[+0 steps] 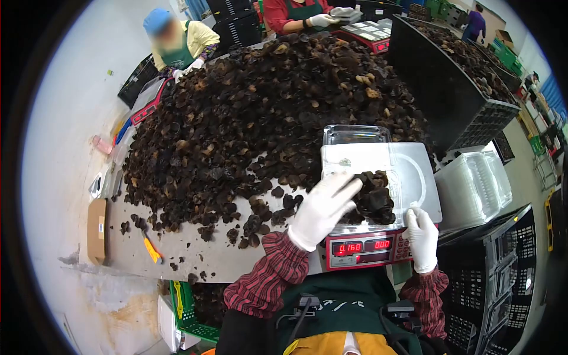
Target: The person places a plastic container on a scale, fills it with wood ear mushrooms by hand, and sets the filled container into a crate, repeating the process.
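A red scale (359,251) with a pale platform stands in front of me, its display reading 0.168 and 0.00. On the platform lies a clear plastic tray (349,226) with dark wood ear mushrooms (375,200) in its right part. My left hand (325,207), in a white glove, reaches over the tray with fingers stretched out beside the mushrooms. At the scale's right front edge is my gloved right hand (421,239), fingers curled together near the tray's corner. Whether it pinches anything is hidden. The clear lid side (357,134) sticks up behind the platform.
A large wood ear heap (272,112) covers much of the table (177,248). A yellow knife (152,248) lies at left. Stacked clear trays (473,186) and black crates (491,278) stand at right. Two co-workers (183,44) work across the table at other scales (148,100).
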